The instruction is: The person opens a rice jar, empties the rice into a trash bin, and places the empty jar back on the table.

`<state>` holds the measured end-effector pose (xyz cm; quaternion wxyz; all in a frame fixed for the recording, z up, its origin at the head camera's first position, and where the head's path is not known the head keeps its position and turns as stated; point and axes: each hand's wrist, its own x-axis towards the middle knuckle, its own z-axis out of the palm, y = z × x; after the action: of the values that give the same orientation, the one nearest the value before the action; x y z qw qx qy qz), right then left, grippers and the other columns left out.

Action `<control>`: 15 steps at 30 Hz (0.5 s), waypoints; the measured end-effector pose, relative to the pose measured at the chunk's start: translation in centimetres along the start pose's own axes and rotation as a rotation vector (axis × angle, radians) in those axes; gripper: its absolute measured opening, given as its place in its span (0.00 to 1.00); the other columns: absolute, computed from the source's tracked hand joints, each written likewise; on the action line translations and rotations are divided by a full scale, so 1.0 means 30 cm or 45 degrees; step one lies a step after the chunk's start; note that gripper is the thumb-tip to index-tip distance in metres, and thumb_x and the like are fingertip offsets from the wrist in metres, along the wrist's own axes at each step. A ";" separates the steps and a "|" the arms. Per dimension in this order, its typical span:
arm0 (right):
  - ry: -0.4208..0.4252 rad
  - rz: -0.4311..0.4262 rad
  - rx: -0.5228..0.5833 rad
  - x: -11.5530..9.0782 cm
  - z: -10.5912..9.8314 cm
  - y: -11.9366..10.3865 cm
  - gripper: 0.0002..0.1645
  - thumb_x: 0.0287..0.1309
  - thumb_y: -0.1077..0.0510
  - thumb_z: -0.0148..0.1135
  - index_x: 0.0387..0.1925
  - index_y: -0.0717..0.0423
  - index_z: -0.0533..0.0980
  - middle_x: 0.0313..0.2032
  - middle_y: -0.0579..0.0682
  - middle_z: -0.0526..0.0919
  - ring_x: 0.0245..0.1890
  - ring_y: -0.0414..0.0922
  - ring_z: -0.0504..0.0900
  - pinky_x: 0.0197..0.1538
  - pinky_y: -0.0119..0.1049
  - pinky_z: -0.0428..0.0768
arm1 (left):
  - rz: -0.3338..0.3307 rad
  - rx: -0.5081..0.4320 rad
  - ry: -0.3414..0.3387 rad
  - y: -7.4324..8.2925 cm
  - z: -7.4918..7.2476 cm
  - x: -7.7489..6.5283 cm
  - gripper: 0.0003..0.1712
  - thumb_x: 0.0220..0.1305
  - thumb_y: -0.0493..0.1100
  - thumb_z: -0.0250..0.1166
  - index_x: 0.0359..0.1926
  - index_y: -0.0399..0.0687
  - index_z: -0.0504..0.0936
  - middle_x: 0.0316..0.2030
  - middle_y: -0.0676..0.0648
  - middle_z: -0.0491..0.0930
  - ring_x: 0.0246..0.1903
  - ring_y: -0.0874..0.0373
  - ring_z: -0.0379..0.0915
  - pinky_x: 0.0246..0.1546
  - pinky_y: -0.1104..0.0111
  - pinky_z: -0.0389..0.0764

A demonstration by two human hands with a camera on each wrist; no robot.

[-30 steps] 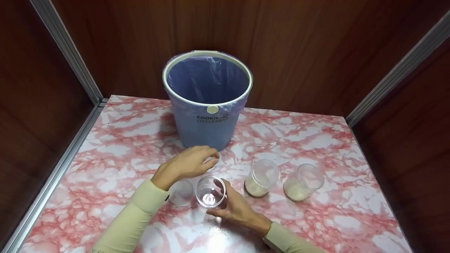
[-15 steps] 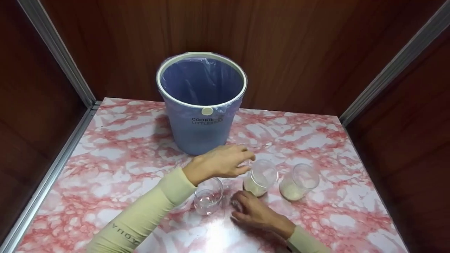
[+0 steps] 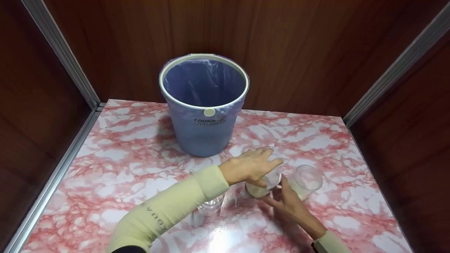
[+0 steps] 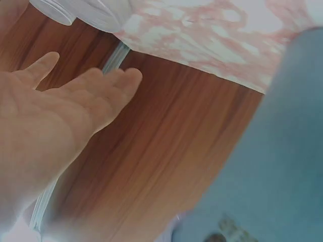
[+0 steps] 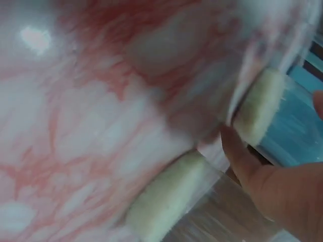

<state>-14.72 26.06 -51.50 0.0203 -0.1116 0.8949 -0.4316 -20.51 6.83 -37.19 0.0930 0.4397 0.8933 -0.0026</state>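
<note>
A clear plastic cup [image 3: 257,191] with a pale, grain-like layer in its bottom stands upright on the table. Above its mouth my left hand [image 3: 249,166] reaches with fingers spread, holding nothing; the left wrist view shows this palm with extended fingers [image 4: 108,93]. My right hand [image 3: 290,207] is at the cup's right and near side, thumb and forefinger spread around it. Whether they press on it is unclear. To the right stands a second such cup [image 3: 309,178], partly hidden by the right hand. An empty clear cup [image 3: 210,206] sits under my left forearm.
A blue bin [image 3: 204,137] with a purple liner and cream rim stands at the back, left of the cups. Wooden panels [image 3: 299,52] enclose the marbled red-and-white table [image 3: 344,189] behind and on both sides.
My right hand let go of the empty cup and moved right to the first filled cup. My left hand moved right, from beside the empty cup to over that filled cup.
</note>
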 end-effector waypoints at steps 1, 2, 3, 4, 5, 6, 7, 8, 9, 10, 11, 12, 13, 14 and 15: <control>0.027 -0.036 0.090 0.007 0.004 0.008 0.55 0.45 0.50 0.72 0.68 0.47 0.49 0.53 0.57 0.75 0.51 0.52 0.77 0.53 0.52 0.72 | -0.001 0.007 -0.017 0.007 -0.002 0.013 0.49 0.50 0.61 0.67 0.69 0.66 0.52 0.67 0.42 0.53 0.66 0.45 0.52 0.62 0.54 0.61; 0.036 -0.054 0.180 0.012 0.006 0.006 0.58 0.44 0.53 0.73 0.69 0.47 0.46 0.56 0.59 0.73 0.52 0.53 0.76 0.53 0.52 0.72 | -0.002 0.010 -0.036 0.013 -0.002 0.026 0.50 0.48 0.61 0.68 0.69 0.67 0.51 0.68 0.42 0.51 0.67 0.44 0.50 0.63 0.54 0.59; 0.041 -0.062 0.245 0.016 0.008 -0.001 0.60 0.43 0.55 0.73 0.70 0.46 0.44 0.57 0.59 0.71 0.52 0.52 0.75 0.53 0.52 0.72 | -0.006 0.016 -0.071 0.019 -0.003 0.039 0.52 0.47 0.62 0.68 0.70 0.68 0.49 0.69 0.42 0.48 0.68 0.44 0.47 0.64 0.54 0.56; 0.050 -0.078 0.291 0.018 0.009 -0.012 0.62 0.42 0.57 0.74 0.70 0.47 0.43 0.59 0.59 0.69 0.54 0.51 0.74 0.55 0.52 0.71 | -0.014 0.022 -0.103 0.025 -0.002 0.048 0.54 0.46 0.63 0.69 0.70 0.69 0.48 0.70 0.42 0.46 0.68 0.43 0.45 0.65 0.53 0.54; 0.052 -0.088 0.327 0.019 0.012 -0.022 0.62 0.41 0.59 0.74 0.70 0.49 0.43 0.60 0.59 0.67 0.56 0.51 0.72 0.56 0.52 0.70 | -0.013 0.033 -0.133 0.030 0.003 0.056 0.55 0.45 0.63 0.69 0.70 0.70 0.47 0.71 0.42 0.44 0.69 0.43 0.43 0.66 0.53 0.52; 0.051 -0.096 0.350 0.020 0.016 -0.032 0.62 0.41 0.60 0.74 0.69 0.52 0.43 0.62 0.60 0.65 0.57 0.50 0.71 0.58 0.51 0.69 | -0.010 0.036 -0.159 0.034 0.010 0.061 0.55 0.45 0.61 0.69 0.70 0.71 0.46 0.71 0.43 0.43 0.69 0.42 0.41 0.66 0.53 0.51; 0.053 -0.101 0.346 0.018 0.021 -0.043 0.61 0.40 0.62 0.74 0.69 0.55 0.44 0.62 0.60 0.64 0.57 0.49 0.71 0.59 0.48 0.68 | -0.005 0.036 -0.178 0.037 0.017 0.065 0.53 0.48 0.59 0.68 0.70 0.71 0.45 0.71 0.43 0.43 0.69 0.42 0.41 0.66 0.52 0.51; 0.061 -0.090 0.316 0.015 0.026 -0.055 0.60 0.39 0.62 0.74 0.68 0.58 0.45 0.62 0.60 0.65 0.57 0.48 0.70 0.60 0.44 0.67 | -0.001 0.033 -0.196 0.039 0.026 0.066 0.52 0.50 0.57 0.67 0.71 0.72 0.45 0.71 0.44 0.44 0.69 0.42 0.42 0.65 0.51 0.52; 0.069 -0.093 0.296 0.013 0.035 -0.058 0.59 0.38 0.62 0.74 0.67 0.59 0.47 0.61 0.59 0.66 0.58 0.46 0.70 0.61 0.40 0.66 | 0.007 0.029 -0.201 0.041 0.035 0.067 0.49 0.51 0.56 0.65 0.70 0.71 0.48 0.70 0.44 0.48 0.68 0.43 0.46 0.64 0.50 0.55; 0.084 -0.111 0.275 0.014 0.044 -0.057 0.58 0.38 0.62 0.74 0.66 0.61 0.49 0.61 0.58 0.66 0.59 0.46 0.68 0.62 0.35 0.64 | 0.021 0.027 -0.188 0.041 0.045 0.067 0.44 0.54 0.55 0.63 0.69 0.70 0.51 0.68 0.44 0.54 0.66 0.43 0.52 0.62 0.50 0.59; 0.090 -0.118 0.273 0.016 0.053 -0.055 0.57 0.38 0.63 0.74 0.66 0.62 0.50 0.61 0.59 0.66 0.59 0.47 0.68 0.62 0.31 0.63 | 0.039 0.025 -0.171 0.039 0.053 0.067 0.39 0.57 0.53 0.60 0.68 0.68 0.55 0.65 0.44 0.59 0.62 0.44 0.58 0.59 0.51 0.64; 0.101 -0.134 0.271 0.019 0.061 -0.055 0.56 0.38 0.63 0.74 0.65 0.63 0.50 0.61 0.59 0.67 0.59 0.47 0.68 0.61 0.28 0.63 | 0.048 0.015 -0.161 0.037 0.058 0.066 0.35 0.57 0.52 0.59 0.66 0.66 0.58 0.62 0.45 0.63 0.59 0.46 0.62 0.56 0.52 0.67; 0.115 -0.141 0.273 0.023 0.066 -0.056 0.54 0.38 0.64 0.73 0.64 0.64 0.51 0.59 0.60 0.69 0.58 0.48 0.69 0.60 0.25 0.63 | 0.056 0.011 -0.150 0.033 0.061 0.066 0.31 0.58 0.51 0.58 0.64 0.65 0.62 0.58 0.46 0.67 0.54 0.47 0.66 0.52 0.53 0.70; 0.125 -0.139 0.275 0.027 0.070 -0.059 0.53 0.39 0.64 0.73 0.64 0.63 0.52 0.59 0.60 0.69 0.58 0.49 0.69 0.59 0.24 0.63 | 0.061 0.009 -0.141 0.030 0.064 0.065 0.29 0.57 0.53 0.59 0.61 0.64 0.65 0.54 0.47 0.70 0.50 0.49 0.68 0.49 0.54 0.72; 0.126 -0.146 0.281 0.033 0.071 -0.063 0.52 0.40 0.64 0.72 0.64 0.63 0.52 0.58 0.60 0.70 0.57 0.50 0.70 0.59 0.25 0.64 | 0.065 0.008 -0.130 0.026 0.063 0.065 0.28 0.56 0.53 0.60 0.59 0.63 0.67 0.50 0.48 0.71 0.46 0.50 0.68 0.45 0.56 0.73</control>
<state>-15.05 23.08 -51.31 -0.0364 -0.1383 0.8341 -0.5328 -20.76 8.68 -39.33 0.1370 0.4619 0.8759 -0.0256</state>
